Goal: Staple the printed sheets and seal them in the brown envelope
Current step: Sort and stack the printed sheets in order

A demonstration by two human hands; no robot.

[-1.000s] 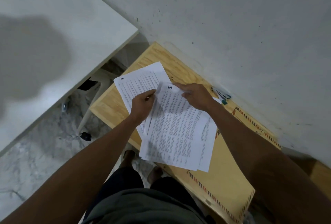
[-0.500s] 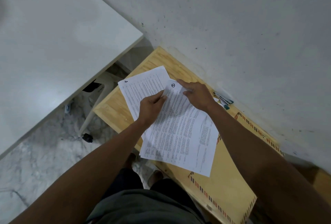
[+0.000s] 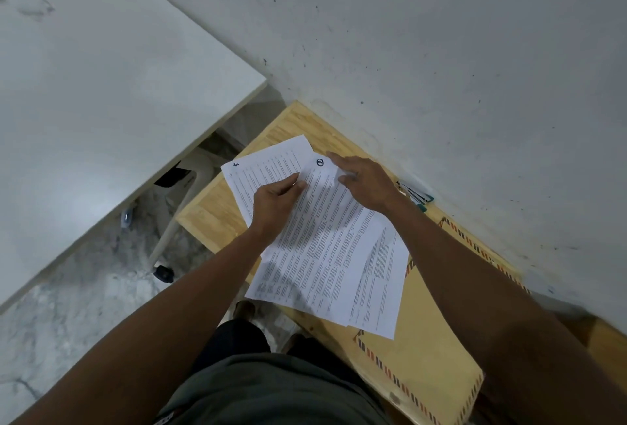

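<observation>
Several printed sheets [image 3: 325,255] lie fanned on a small wooden table [image 3: 210,217], overlapping each other. The top sheet carries a circled mark near its upper corner. My left hand [image 3: 276,205] pinches the left edge of the top sheets between thumb and fingers. My right hand [image 3: 364,183] rests on the upper right corner, fingers spread, curling the paper there. A brown envelope [image 3: 427,343] with a red-and-black striped border lies beneath the sheets, reaching toward the lower right. A stapler [image 3: 415,192] lies against the wall just behind my right wrist, partly hidden.
A grey wall [image 3: 441,51] runs along the table's far side. A white tabletop [image 3: 84,102] stands to the left, with a white chair leg and castor [image 3: 164,273] beneath it. Marble floor [image 3: 68,306] and my feet show below.
The sheets have spread further apart, a lower one now sticking out at the right. My right hand's fingers have opened flatter over the top corner. The view has shifted slightly.
</observation>
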